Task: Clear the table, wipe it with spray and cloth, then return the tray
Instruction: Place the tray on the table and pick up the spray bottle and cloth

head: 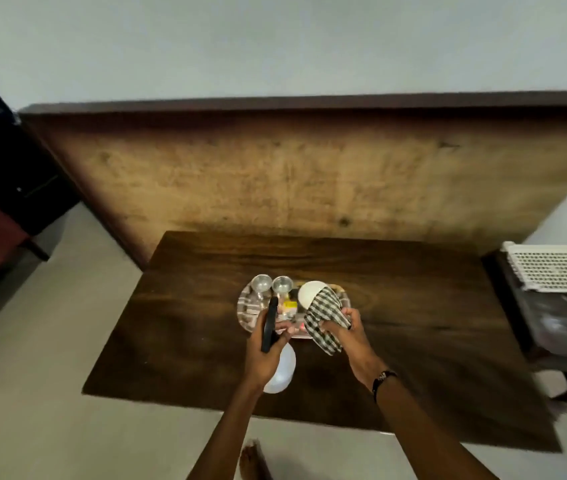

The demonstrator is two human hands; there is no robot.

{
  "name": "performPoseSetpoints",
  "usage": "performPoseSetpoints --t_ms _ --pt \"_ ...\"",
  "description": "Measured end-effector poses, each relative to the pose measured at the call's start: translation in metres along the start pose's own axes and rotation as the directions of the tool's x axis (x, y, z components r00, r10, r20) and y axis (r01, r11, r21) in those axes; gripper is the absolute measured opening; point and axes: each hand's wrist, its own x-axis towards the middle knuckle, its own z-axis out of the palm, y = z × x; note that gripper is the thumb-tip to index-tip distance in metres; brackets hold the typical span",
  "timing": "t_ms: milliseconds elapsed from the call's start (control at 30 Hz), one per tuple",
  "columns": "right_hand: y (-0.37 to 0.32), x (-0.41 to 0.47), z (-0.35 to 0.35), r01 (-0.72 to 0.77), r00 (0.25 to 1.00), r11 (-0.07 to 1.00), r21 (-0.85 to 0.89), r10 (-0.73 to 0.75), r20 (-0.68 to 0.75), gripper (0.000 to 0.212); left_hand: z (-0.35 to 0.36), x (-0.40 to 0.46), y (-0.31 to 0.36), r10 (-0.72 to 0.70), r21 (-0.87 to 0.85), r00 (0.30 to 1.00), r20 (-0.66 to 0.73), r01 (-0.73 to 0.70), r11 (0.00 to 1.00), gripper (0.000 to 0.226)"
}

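While both arms reach in from the bottom of the frame, the left hand [265, 344] has its grip curled round a spray bottle [277, 358], black trigger head on top, white body hanging below the palm, just left of frame centre. Right hand [346, 329] pinches a checked cloth [323, 318] w/ fingers bunched on it; cloth hangs off the fingers and drapes partly over the tray [245, 306]. A dark band sits on the right wrist.

Tray lies near the middle of the dark wooden worktop [413, 306], shiny metal, approx. centre frame. On it: two metal cups [271, 284] side by side at its upper-left edge, a white bowl [311, 292] tilted at its upper-right, touching the cloth, plus small yellow and red bits mid-tray, too blurry to name.

Behind the worktop a lighter wooden board [310, 174] leans vs. the pale wall. At right edge, a white perforated basket [559, 268] sits on a dark stand. Dark furniture at upper left. A bare foot [252, 459] shows on the pale floor at bottom centre.
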Motion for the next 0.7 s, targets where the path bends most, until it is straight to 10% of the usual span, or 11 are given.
performPoseSetpoints --t_ms 700 --pt "-0.104 -0.081 -0.35 0.222 0.917 0.87 0.44 -0.032 -0.398 0.048 0.356 -0.022 0.181 0.076 -0.096 0.87 0.487 -0.033 0.995 0.032"
